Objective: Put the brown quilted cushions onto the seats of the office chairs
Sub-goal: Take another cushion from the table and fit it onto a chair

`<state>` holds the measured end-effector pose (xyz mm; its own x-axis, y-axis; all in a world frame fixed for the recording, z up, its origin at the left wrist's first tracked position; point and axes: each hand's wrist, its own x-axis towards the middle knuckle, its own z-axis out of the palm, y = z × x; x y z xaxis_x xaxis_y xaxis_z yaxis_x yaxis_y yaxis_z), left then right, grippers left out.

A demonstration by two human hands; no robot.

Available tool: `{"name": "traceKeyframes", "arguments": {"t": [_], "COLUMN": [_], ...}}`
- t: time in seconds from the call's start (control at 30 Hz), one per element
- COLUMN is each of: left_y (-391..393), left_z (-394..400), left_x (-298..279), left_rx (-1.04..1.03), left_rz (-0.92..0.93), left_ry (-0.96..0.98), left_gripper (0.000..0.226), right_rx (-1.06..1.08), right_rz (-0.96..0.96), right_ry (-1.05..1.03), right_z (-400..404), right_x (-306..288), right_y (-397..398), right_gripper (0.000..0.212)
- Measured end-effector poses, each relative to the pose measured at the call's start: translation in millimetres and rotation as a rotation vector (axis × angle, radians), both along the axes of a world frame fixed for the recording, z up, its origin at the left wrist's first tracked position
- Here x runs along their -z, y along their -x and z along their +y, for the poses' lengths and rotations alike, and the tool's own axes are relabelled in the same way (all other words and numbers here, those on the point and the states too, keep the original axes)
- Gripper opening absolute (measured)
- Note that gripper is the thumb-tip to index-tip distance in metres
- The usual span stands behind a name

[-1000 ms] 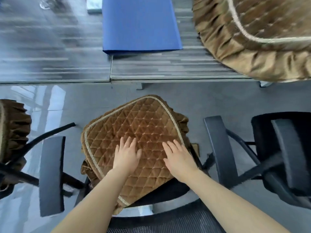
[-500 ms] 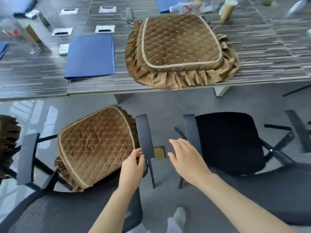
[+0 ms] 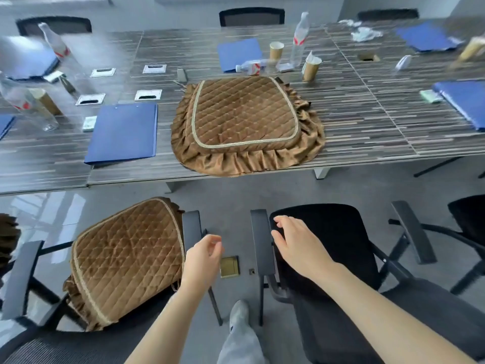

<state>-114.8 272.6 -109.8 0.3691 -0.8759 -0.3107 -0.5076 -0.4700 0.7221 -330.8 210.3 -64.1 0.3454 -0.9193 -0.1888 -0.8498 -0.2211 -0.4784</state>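
Observation:
One brown quilted cushion [image 3: 126, 258] lies on the seat of the left office chair [image 3: 191, 229]. A second brown cushion [image 3: 244, 122] lies flat on the long table [image 3: 367, 119], its frill hanging over the near edge. To the right stands a black office chair [image 3: 338, 237] with a bare seat. My left hand [image 3: 203, 256] hovers between the two chairs, fingers loosely curled, holding nothing. My right hand [image 3: 296, 243] hovers over the left side of the bare seat, fingers relaxed, holding nothing.
The table carries blue folders [image 3: 123, 132], plastic bottles [image 3: 299, 38], paper cups [image 3: 311, 67] and cable hatches. A brass floor socket [image 3: 229, 266] sits between the chairs. Another cushioned chair [image 3: 8, 237] shows at the far left, another black chair [image 3: 469, 219] at the right. My leg [image 3: 240, 334] is below.
Both hands lifted off the cushion on the left chair and moved right. The view swung up and right, bringing the table cushion and the bare black chair into sight.

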Motion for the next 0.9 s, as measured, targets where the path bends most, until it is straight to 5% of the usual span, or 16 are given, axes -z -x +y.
{"name": "traceKeyframes", "arguments": {"t": [0.57, 0.9], "left_y": [-102, -162], "left_z": [-317, -420], "left_x": [-21, 38], "left_rx": [-0.058, -0.242], "left_rz": [-0.067, -0.099], "left_ry": [0.092, -0.107], "left_gripper": [0.023, 0.070], "right_rx": [0.252, 0.603], "right_rz": [-0.030, -0.020], "right_ry": [-0.111, -0.315], "right_z": [-313, -428], "right_x": [-9, 47], "right_y": [-19, -3], "right_gripper": [0.040, 0.051]}}
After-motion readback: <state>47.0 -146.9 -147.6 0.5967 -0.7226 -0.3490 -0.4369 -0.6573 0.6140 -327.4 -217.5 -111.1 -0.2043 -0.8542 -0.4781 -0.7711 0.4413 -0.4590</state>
